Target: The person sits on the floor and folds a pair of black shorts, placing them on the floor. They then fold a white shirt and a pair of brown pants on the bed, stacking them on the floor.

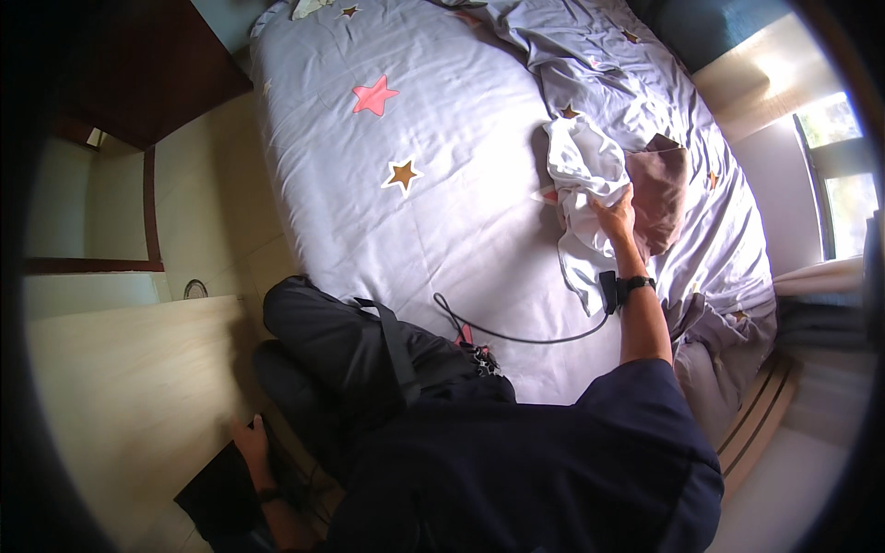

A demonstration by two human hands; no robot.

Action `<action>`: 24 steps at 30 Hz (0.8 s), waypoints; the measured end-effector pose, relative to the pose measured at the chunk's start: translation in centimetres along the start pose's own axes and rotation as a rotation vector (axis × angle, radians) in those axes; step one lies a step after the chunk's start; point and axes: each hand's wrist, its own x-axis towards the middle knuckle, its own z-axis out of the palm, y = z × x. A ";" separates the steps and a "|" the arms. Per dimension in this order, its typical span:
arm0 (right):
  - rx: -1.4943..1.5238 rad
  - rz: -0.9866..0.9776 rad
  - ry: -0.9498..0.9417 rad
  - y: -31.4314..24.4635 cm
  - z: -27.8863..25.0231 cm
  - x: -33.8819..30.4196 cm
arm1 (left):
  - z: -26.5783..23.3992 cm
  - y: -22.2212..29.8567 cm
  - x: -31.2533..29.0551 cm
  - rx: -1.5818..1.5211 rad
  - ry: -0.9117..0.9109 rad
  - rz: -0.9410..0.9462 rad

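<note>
On the right side of the bed, my right hand (616, 219) is closed on a crumpled white cloth (586, 152), which looks like a garment. Part of the cloth trails down toward my wrist. A brown cloth (660, 195) lies just to the right of that hand, partly under it. Low at the left, my left hand (250, 442) is beside a dark, flat-looking thing (221, 493) whose kind I cannot make out. Its thumb and a finger show apart, with nothing visible between them. A black cable (544, 341) runs from the band on my right wrist across the sheet.
The bed (341, 212) has a pale sheet printed with stars, and a rumpled cover (599, 55) lies at its far right. A pale wooden panel (129, 369) stands at the left. A window (841, 175) with curtains is at the right. A bunch of keys or charms (484, 361) lies near my lap.
</note>
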 end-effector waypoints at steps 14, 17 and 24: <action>0.788 -0.529 -1.809 -25.1 -3.8 -23.9 | -4.6 26.0 3.5 -0.537 -0.168 0.366; 0.619 -0.477 -1.824 -25.4 -3.4 -26.8 | -5.4 32.0 0.6 -0.517 -0.202 0.469; 0.554 -0.535 -1.650 -22.8 -3.2 -25.5 | -2.4 36.1 -5.8 -0.570 -0.318 0.849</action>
